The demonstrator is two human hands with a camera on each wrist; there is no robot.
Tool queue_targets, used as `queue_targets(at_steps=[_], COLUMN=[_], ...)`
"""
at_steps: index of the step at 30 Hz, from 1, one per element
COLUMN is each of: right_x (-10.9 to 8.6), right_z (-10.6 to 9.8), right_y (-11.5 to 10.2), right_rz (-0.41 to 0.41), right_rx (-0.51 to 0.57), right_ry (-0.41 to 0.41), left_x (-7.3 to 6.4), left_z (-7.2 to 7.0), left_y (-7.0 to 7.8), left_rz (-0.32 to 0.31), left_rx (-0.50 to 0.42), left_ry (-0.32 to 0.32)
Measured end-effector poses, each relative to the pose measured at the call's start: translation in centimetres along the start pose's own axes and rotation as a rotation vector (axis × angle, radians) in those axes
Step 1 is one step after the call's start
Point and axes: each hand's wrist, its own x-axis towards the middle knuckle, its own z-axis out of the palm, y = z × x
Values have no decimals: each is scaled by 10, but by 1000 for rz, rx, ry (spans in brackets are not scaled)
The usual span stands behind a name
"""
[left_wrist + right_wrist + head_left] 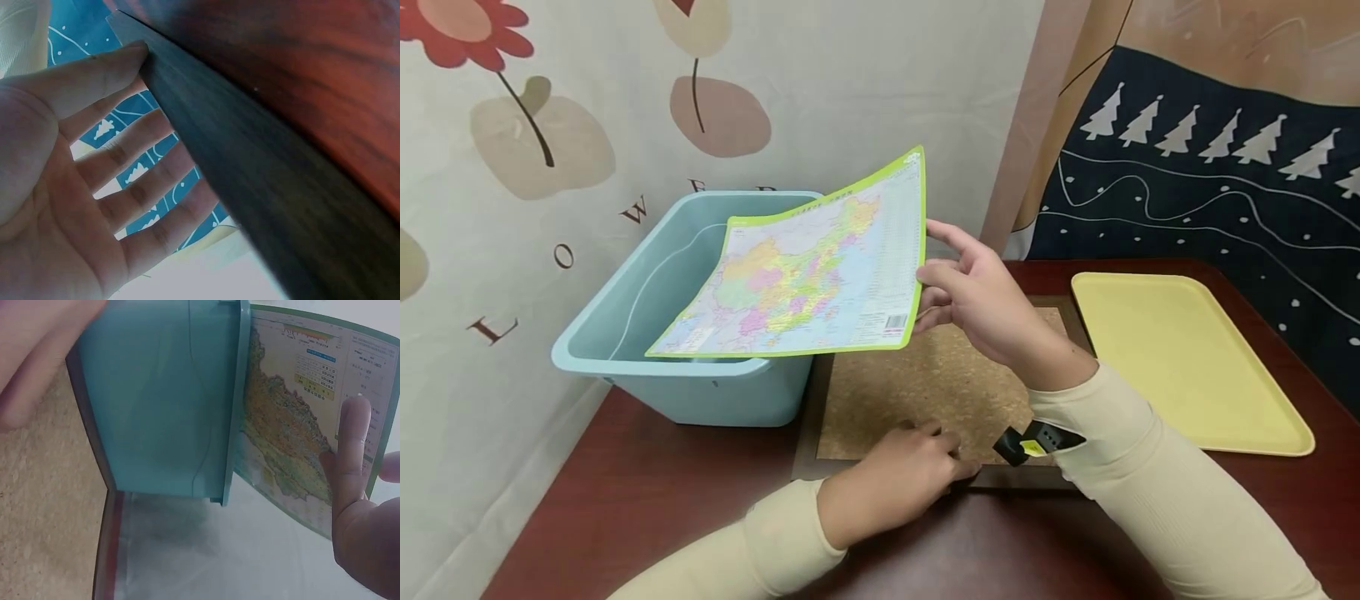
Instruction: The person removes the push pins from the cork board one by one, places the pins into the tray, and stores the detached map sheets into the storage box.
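Note:
A glossy map (797, 283) with a lime-green border is tilted over the right part of the blue plastic tub (700, 392). My right hand (981, 292) pinches the map's right edge, thumb on the front and fingers behind. The right wrist view shows the map's back (294, 412), printed with a relief map, and fingers (353, 444) against it. On the near edge of the dark-framed cork board (940, 383) rests my left hand (898, 475). In the left wrist view its thumb touches the frame (219, 137), while the fairly straight fingers (137, 144) reach the far side.
To the right lies a yellow tray (1195, 367) on the dark red table (925, 550). A patterned cloth (880, 75) hangs behind the tub, and a dark blue one with white trees (1210, 183) hangs at the right. The tub stands against the board's left side.

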Motion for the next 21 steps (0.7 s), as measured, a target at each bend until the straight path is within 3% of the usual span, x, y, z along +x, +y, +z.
queue_targets(at_steps=[14,21], right_x=[24,35], right_z=[36,48], right_y=[0,3], right_rz=[66,101], right_rx=[-18,-52], right_ry=[11,21], left_x=[-2,-2], left_z=[2,2], left_y=[-3,-3], left_rz=[15,14], left_rx=[28,48], left_ry=[85,96])
